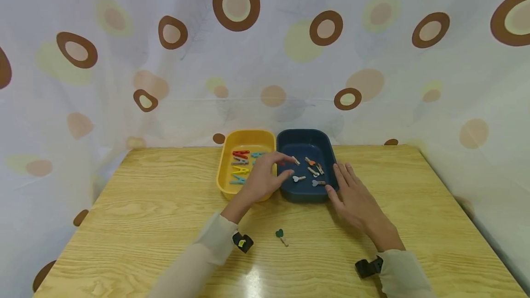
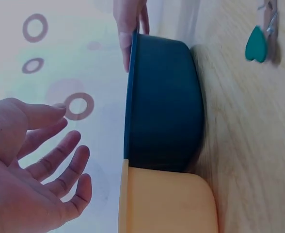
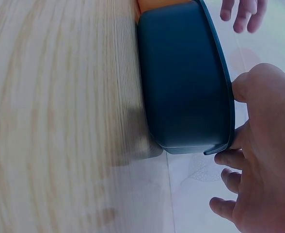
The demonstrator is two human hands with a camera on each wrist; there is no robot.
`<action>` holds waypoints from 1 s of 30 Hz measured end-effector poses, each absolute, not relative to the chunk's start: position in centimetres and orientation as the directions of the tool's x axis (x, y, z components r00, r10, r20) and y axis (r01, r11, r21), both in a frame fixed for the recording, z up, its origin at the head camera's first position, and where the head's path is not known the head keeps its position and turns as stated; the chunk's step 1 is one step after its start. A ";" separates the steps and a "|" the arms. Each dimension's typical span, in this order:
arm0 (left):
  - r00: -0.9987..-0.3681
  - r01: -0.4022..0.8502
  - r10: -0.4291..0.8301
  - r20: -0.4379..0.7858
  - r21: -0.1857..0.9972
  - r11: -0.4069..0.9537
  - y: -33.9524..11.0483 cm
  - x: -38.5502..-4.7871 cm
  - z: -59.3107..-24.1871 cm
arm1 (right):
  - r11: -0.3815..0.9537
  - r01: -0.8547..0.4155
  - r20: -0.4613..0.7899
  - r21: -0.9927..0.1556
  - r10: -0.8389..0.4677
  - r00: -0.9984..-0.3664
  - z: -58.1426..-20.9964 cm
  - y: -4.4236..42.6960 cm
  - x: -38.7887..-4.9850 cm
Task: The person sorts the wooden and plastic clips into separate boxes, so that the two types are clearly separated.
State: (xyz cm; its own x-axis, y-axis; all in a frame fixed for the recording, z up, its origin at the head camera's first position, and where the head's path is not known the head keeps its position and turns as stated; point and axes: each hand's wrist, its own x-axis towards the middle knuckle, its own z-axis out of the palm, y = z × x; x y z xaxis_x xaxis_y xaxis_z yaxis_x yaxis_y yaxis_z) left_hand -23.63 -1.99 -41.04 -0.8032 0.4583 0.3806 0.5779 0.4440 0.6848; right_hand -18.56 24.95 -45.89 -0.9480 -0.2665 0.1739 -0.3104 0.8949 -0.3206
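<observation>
My left hand [image 1: 265, 174] hovers over the line where two trays meet, thumb and fingers apart. Nothing is held in it in the left wrist view. Below its fingertips, the dark blue tray [image 1: 304, 197] contains several small wooden clothespins with heart decorations, such as a white-heart clothespin [image 1: 299, 179] and an orange-heart clothespin [image 1: 310, 161]. My right hand [image 1: 356, 201] rests against the blue tray's near right corner, its thumb touching the rim and its fingers fairly straight along the right side. The yellow tray [image 1: 220, 180], partly hidden by my left hand, holds several coloured plastic clothespins [image 1: 240, 169].
One wooden clothespin with a green heart [image 1: 280, 233] lies on the wooden table [image 1: 165, 224] in front of the trays, between my forearms. A patterned white cloth [image 1: 273, 59] hangs behind the table and along its sides. The trays stand side by side near the back edge.
</observation>
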 end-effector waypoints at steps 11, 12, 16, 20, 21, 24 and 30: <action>-0.807 0.573 0.424 0.410 0.718 0.396 -3.2 -20.7 -42.2 | 0.895 -0.305 0.173 -0.325 -0.261 -0.950 -46.0 25.1 -18.4; -0.809 0.571 0.421 0.411 0.721 0.393 -3.3 -20.4 -42.3 | 0.895 -0.306 0.171 -0.325 -0.262 -0.950 -46.0 25.1 -18.4; -0.804 0.579 0.413 0.428 0.722 0.379 -3.6 -19.4 -42.8 | 0.894 -0.305 0.163 -0.328 -0.264 -0.951 -46.1 25.2 -18.4; -0.786 0.603 0.418 0.456 0.715 0.355 -3.8 -18.7 -43.1 | 0.891 -0.308 0.167 -0.334 -0.266 -0.949 -45.9 25.3 -18.5; -0.785 0.603 0.419 0.456 0.717 0.349 -3.9 -18.5 -43.2 | 0.890 -0.310 0.169 -0.334 -0.267 -0.949 -45.9 25.2 -18.5; -0.793 0.590 0.413 0.447 0.730 0.344 -4.1 -17.6 -43.3 | 0.888 -0.315 0.172 -0.335 -0.271 -0.947 -45.8 25.1 -18.6; -0.782 0.600 0.449 0.433 0.718 0.352 -4.2 -15.9 -44.0 | 0.890 -0.318 0.178 -0.326 -0.273 -0.945 -45.7 24.9 -18.5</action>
